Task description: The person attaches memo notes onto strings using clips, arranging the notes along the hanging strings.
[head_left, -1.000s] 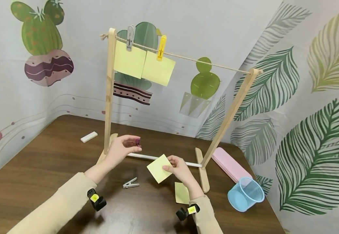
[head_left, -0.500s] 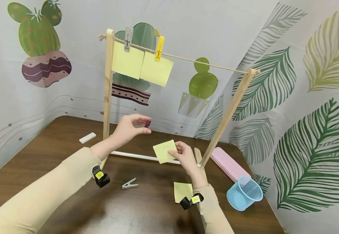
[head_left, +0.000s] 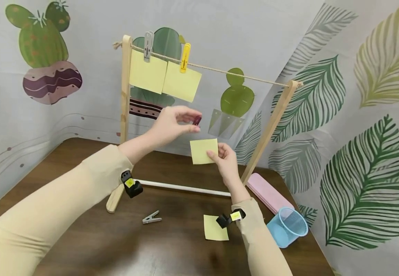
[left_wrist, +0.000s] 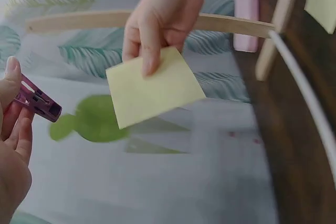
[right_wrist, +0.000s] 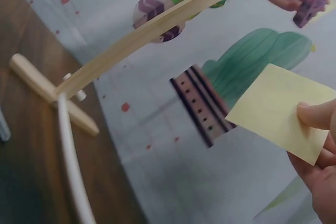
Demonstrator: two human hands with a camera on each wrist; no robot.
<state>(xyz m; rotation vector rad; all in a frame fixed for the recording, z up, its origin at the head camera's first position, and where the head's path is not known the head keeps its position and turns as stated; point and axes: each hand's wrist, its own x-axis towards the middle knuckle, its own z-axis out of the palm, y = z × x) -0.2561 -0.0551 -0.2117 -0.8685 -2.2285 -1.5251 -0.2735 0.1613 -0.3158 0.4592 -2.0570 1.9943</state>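
Left hand [head_left: 172, 123]: thumb and fingers nearly closed, pinching purple clothespin [left_wrist: 41, 102]. Right hand [head_left: 228, 163]: thumb in front, fingers behind, pinching yellow sticky note [head_left: 202, 152] at one side. Both raised above counter [head_left: 172, 249]; clothespin and note near each other, not touching. Rope [head_left: 241, 76] above carries two hung notes [head_left: 147, 74], under gray clip [head_left: 147, 46] and yellow clip [head_left: 185, 57]. Loose gray clothespin [head_left: 152, 218] and loose note [head_left: 213, 232] well forward of counter's back edge; pink case [head_left: 268, 193], blue mesh cup [head_left: 285, 232] by right edge.
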